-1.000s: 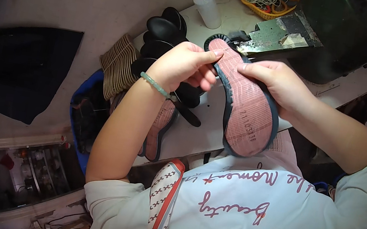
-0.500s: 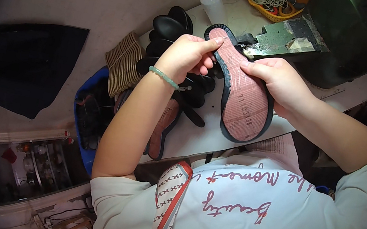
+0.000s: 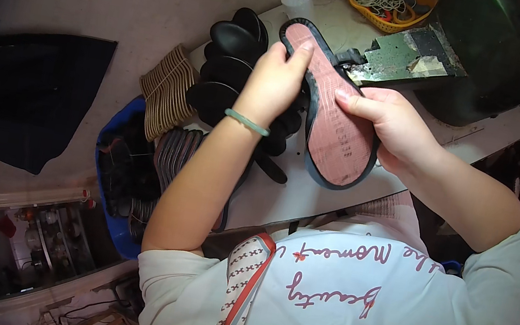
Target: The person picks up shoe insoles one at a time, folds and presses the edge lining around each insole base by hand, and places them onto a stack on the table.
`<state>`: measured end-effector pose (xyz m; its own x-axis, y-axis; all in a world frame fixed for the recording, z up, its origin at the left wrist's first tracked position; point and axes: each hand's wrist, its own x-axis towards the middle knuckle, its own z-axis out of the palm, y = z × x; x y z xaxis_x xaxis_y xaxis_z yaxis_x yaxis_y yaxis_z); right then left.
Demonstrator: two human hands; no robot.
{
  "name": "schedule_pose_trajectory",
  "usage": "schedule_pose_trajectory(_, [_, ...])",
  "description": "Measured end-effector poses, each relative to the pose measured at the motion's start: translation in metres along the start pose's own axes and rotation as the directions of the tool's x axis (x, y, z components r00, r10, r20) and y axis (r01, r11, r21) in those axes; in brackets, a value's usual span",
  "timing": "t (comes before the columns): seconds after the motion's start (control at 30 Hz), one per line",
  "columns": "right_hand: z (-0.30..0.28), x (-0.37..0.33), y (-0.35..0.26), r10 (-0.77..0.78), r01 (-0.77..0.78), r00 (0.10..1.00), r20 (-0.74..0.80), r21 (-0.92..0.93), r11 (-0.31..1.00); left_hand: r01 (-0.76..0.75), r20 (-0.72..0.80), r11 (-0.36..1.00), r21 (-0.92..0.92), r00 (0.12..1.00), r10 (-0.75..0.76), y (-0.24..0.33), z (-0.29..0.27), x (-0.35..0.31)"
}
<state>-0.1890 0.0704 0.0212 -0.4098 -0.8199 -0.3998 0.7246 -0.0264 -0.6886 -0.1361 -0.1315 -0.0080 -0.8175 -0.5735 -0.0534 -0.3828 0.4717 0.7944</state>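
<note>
Specimen: one long, sole-shaped shoe piece with a pink, fine-lined flat face and a dark, raised rim (image 3: 333,121). Pose: held up at a slant, pink face toward the viewer; narrow rounded end at 11 o'clock, broad rounded end at 5 o'clock, waist between them. Position: toward 1 o'clock from the centre of the head view. Rim black and finely pleated around the narrow end, blue-grey at the broad end's 7 o'clock edge. Small dark printed marks on the broad half, blurred. Edge at 2 o'clock partly covered.
</note>
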Motion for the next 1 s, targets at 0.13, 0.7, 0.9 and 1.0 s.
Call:
schedule_pose_trajectory(0.13, [-0.002,0.010,0.000,-0.013,0.013,1.000,0.021,0.023,1.000,0.120,-0.118,0.992,0.032,0.986,-0.116,0.006,0.027,-0.005])
schedule_pose_trajectory(0.7, [0.005,-0.005,0.018,-0.004,0.004,1.000,-0.011,0.022,1.000,0.206,-0.137,0.955,-0.213,0.962,-0.238,-0.021,0.031,0.028])
schedule_pose_trajectory(0.9, [0.008,-0.011,0.029,0.002,-0.001,1.000,-0.030,0.027,1.000,0.210,-0.283,0.976,-0.056,0.934,-0.217,-0.016,0.025,0.025])
schedule_pose_trajectory(1.0, [0.001,-0.004,0.023,-0.027,0.028,1.000,-0.017,0.059,0.998,-0.166,-0.310,0.966,0.198,0.924,0.222,-0.022,0.008,0.035])
